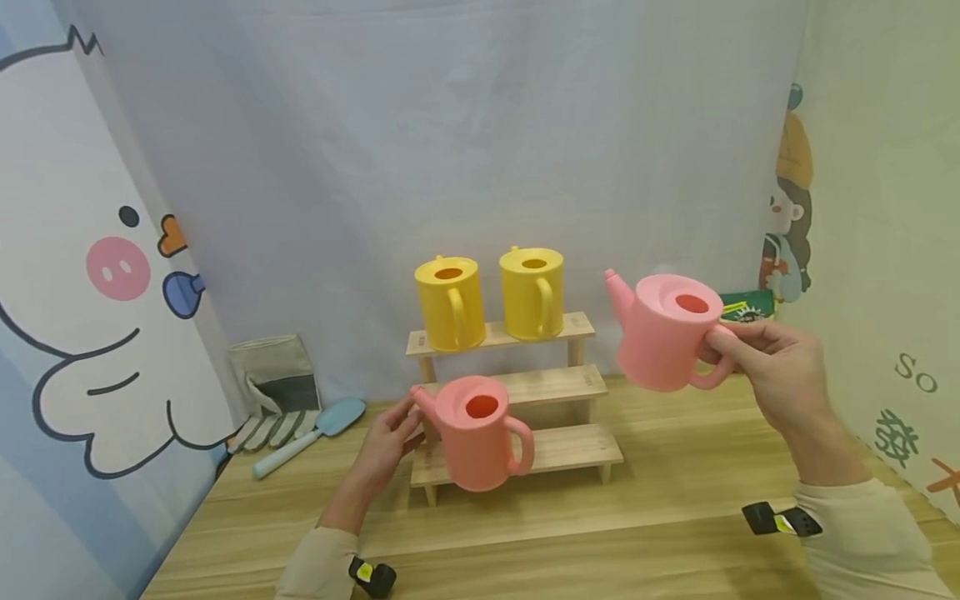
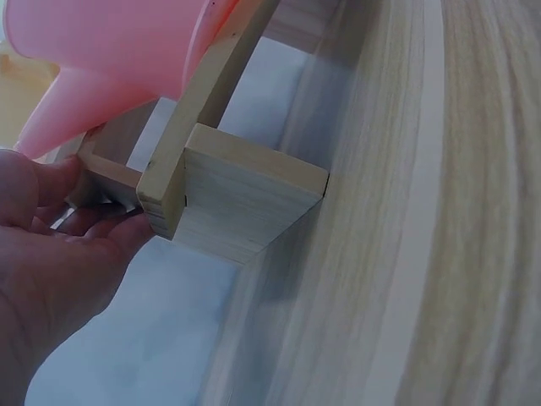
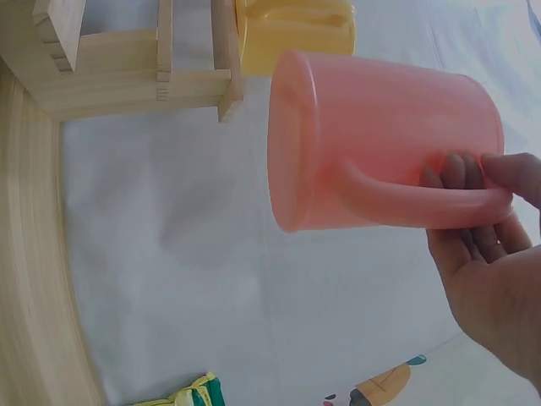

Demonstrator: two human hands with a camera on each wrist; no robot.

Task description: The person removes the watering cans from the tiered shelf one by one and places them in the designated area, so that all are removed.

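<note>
A pink watering can (image 1: 660, 337) is raised at the right of the stand, tilted slightly with its spout to the left. My right hand (image 1: 776, 367) grips its handle, fingers curled through the loop in the right wrist view. Another pink watering can (image 1: 480, 442) stands on the lowest step of a wooden stand (image 1: 577, 446), its spout pointing left. My left hand (image 1: 386, 450) is at the stand's left end, right by that spout's tip. The left wrist view shows thumb and fingers on either side of the stand's end frame (image 2: 114, 173).
Two yellow watering cans (image 1: 452, 308) stand on the top step, handles toward me. Left on the table lie a light blue trowel (image 1: 341, 417) and grey gloves (image 1: 273, 367). A green packet (image 1: 750, 307) sits behind my right hand. Cloth (image 1: 375, 167) hangs behind.
</note>
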